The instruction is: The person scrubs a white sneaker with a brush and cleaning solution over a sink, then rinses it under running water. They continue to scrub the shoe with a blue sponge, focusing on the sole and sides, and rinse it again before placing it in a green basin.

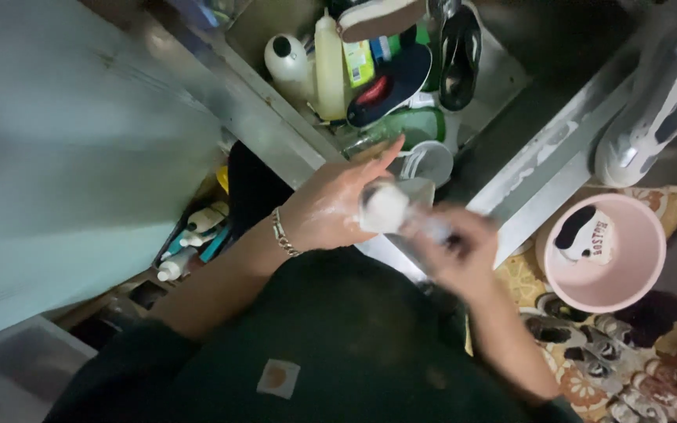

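Soapy hands (338,211) rub a blurred, perhaps white object (385,207).

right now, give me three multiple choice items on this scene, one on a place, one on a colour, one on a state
1. Where is the pink basin?
A. in the sink
B. on the patterned floor, at the picture's right
C. on a shelf up high

2. What colour is the top that the person wears?
A. dark green
B. bright red
C. white

3. How do the hands look?
A. dry and resting apart
B. gloved
C. wet and soapy, around a pale object

Answers:
1. B, the basin sits on the floral floor covering beside the metal sink edge.
2. A, the cloth below the arms is dark green with a small pale patch.
3. C, the left hand shines with white suds and meets the blurred right hand around a pale rounded object; what that object is cannot be told.
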